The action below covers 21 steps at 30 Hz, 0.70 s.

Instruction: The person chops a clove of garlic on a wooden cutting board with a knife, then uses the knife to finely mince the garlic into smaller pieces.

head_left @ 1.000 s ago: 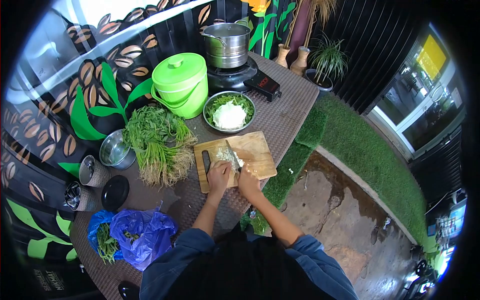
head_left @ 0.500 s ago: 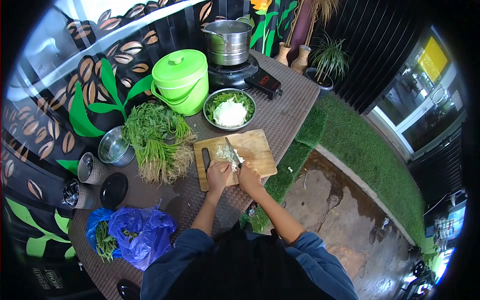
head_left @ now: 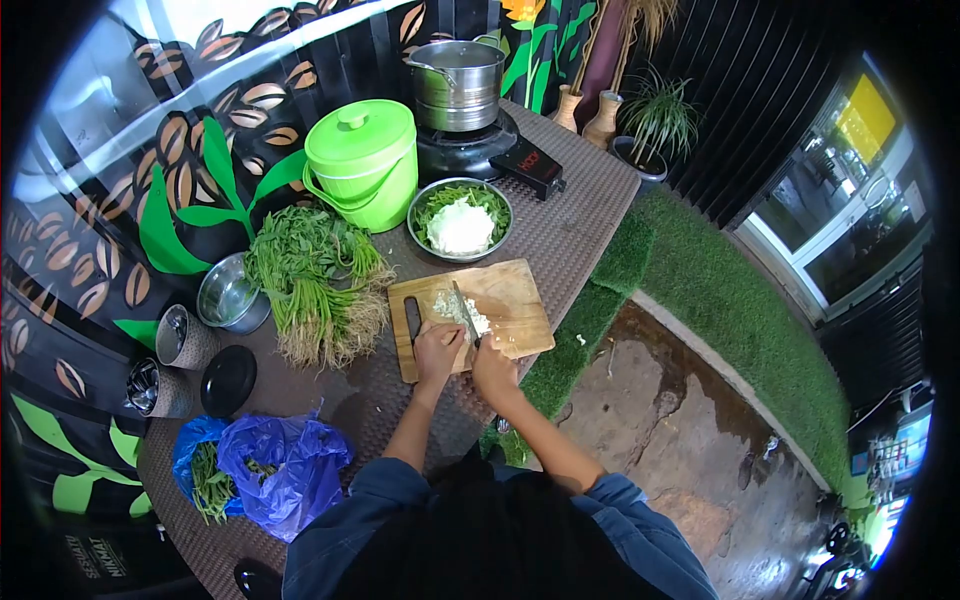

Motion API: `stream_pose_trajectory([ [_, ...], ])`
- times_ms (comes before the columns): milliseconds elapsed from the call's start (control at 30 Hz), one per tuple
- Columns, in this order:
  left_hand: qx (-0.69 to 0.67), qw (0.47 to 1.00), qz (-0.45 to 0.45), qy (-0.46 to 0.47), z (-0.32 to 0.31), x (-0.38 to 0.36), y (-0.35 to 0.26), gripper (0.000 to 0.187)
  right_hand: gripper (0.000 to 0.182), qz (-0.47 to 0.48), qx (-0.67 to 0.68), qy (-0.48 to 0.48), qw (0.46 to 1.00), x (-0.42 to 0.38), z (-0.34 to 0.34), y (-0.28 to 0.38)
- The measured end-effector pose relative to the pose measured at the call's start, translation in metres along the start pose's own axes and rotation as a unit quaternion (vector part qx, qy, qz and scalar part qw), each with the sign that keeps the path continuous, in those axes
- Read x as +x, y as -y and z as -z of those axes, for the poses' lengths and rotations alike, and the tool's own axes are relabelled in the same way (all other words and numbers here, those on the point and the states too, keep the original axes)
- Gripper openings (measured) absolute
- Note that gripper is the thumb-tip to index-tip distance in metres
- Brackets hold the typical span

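A wooden cutting board lies near the table's edge, with finely chopped pale pieces on it. My right hand is closed round the handle of a knife, whose blade points away from me among the pieces. Close to its left, my left hand rests on the board with its fingers bent together beside the blade; whatever they pinch is too small to make out. Beyond the board stands a metal bowl of cut greens with a white heap on top.
Left of the board lie leafy greens with roots, a steel bowl and blue plastic bags. A green lidded bucket and a pot on a burner stand at the back of the table.
My right hand has shifted slightly left and toward me with the knife, whose blade is now more upright in view. My left hand has barely moved.
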<state>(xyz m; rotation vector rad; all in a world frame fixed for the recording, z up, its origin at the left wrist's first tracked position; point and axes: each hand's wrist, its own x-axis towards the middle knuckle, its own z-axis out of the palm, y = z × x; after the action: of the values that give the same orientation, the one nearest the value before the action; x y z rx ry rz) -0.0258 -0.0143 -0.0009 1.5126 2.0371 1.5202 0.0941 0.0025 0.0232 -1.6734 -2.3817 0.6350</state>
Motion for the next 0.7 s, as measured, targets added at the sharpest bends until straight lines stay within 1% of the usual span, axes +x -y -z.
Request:
stream_pose_trajectory([
  [33,0.011,1.0,0.016,0.006,0.0,-0.002,-0.002,0.011,0.037,-0.04,0.021,0.022,0.999,-0.004,0.0,0.002],
  [67,0.021,0.999,0.03,0.01,0.0,-0.001,-0.004,0.011,0.037,-0.038,0.019,0.021,0.999,-0.001,-0.002,0.001],
  [100,0.021,0.999,0.03,0.008,-0.001,0.001,-0.003,0.011,0.037,-0.009,-0.002,-0.006,1.0,0.003,-0.005,0.001],
  [133,0.0,1.0,0.001,-0.006,-0.002,0.0,-0.002,0.014,0.037,0.017,-0.022,-0.033,0.999,0.004,-0.009,-0.001],
  [167,-0.021,0.999,-0.028,-0.019,-0.002,0.0,-0.002,0.018,0.037,0.015,-0.021,-0.033,0.999,0.005,-0.01,-0.005],
  [200,-0.022,0.999,-0.03,-0.017,-0.003,0.0,-0.003,0.018,0.036,0.023,-0.018,-0.024,0.999,0.008,-0.002,-0.007],
  [267,-0.041,0.998,0.04,-0.031,-0.003,0.0,-0.005,0.028,0.036,0.034,-0.016,-0.015,0.999,0.006,0.007,-0.004],
  [300,-0.041,0.998,0.04,-0.033,-0.002,0.0,-0.002,0.028,0.034,0.019,-0.012,-0.018,1.0,0.0,0.005,-0.001],
  [367,-0.043,0.997,0.061,-0.002,-0.004,-0.001,0.002,0.034,0.032,0.004,-0.01,-0.019,1.0,-0.001,0.001,0.002],
  [467,-0.053,0.997,0.051,-0.001,-0.007,-0.002,0.007,0.036,0.032,-0.007,-0.009,0.013,1.0,0.006,-0.006,0.0],
  [533,-0.057,0.997,0.05,-0.002,-0.006,-0.002,0.005,0.036,0.031,0.024,0.01,0.003,1.0,0.013,0.011,0.0],
  [600,-0.063,0.997,0.048,-0.009,-0.005,-0.001,0.002,0.036,0.031,0.035,0.001,0.009,0.999,0.009,0.021,0.002],
  [667,-0.053,0.997,0.056,0.0,-0.003,0.0,0.0,0.036,0.032,-0.011,0.0,0.032,0.999,0.0,0.024,0.011],
  [700,-0.054,0.997,0.057,-0.001,-0.003,0.0,0.0,0.036,0.032,-0.011,-0.001,0.032,0.999,0.0,0.015,0.009],
])
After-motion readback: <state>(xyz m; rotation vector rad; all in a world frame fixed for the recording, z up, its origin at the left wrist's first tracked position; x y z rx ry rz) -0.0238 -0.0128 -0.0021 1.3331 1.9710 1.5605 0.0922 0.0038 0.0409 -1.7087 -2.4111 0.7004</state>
